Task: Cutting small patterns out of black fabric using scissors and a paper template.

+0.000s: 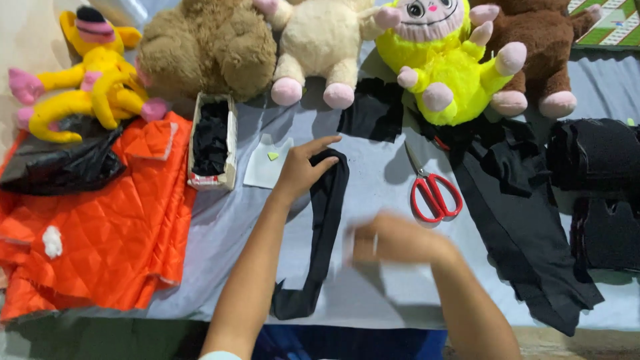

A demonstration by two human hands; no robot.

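Right now a long strip of black fabric [325, 233] is lying on the table [373, 180], running from the middle of the grey cover down toward the near edge, where its end is curling to the left. The left hand [301, 168] is resting on the far end of this strip, fingers stretched out and pointing right, the thumb lying against the cloth, so it is pressing the strip down rather than gripping it. The right hand [387, 239] is hovering just right of the strip, blurred by motion; it is looking loosely closed, but I cannot tell whether it is pinching anything.

Just left of the left hand a small white paper pattern [267, 163] is lying flat, and beyond it a narrow cardboard box [212, 141] is holding black scraps. Right of the strip, red-handled scissors [433, 192] are lying on the table, blades pointing far. A wide sheet of black cloth [517, 220] is spreading toward the near right, with folded black pieces [597, 193] stacked at the right edge. On the left, orange quilted fabric [100, 233] is draping over the edge beside a black plastic bag [60, 167]. Along the far side, plush toys are sitting in a row: a yellow one [93, 73], a brown bear [207, 50], a cream one [320, 47], a bright yellow one [447, 73] and a dark brown one [543, 47].
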